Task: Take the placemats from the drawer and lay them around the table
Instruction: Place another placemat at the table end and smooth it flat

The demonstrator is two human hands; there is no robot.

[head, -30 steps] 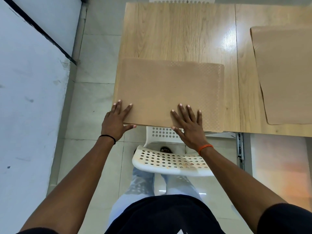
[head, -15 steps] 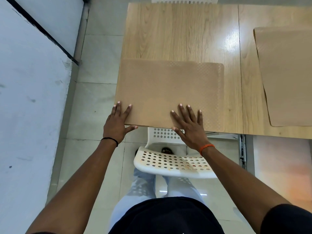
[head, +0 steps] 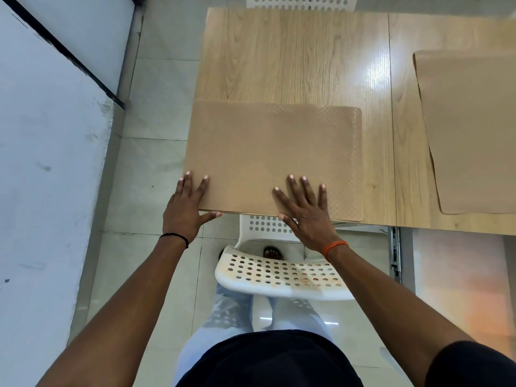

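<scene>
Pressing: both hands are lying flat, fingers spread, on the near strip of a tan mat (head: 273, 157); neither is clenching or gripping anything.
Left hand (head: 184, 210): its fingers are resting on the mat's near-left corner, its thumb is sticking out under the near edge, and its palm is hanging off past the table.
Right hand (head: 305, 210): its fingers are lying on the mat right of the middle, with the heel of the hand out beyond the table's near edge.
Mat: it is sitting on the table (head: 293, 57) at the near-left corner, its near and left edges running roughly flush with the table's edges.
Second mat (head: 472, 129): it is lying well apart to the right, past a seam in the tabletop and cut off by the frame's edge.
Open room: bare wood is showing beyond the first mat and in the strip between the two mats.
Chair (head: 279, 272): a white perforated one is standing just under the near edge, between the person's legs and the table.
Floor: pale tile is running along the table's left side up to a white wall.
</scene>
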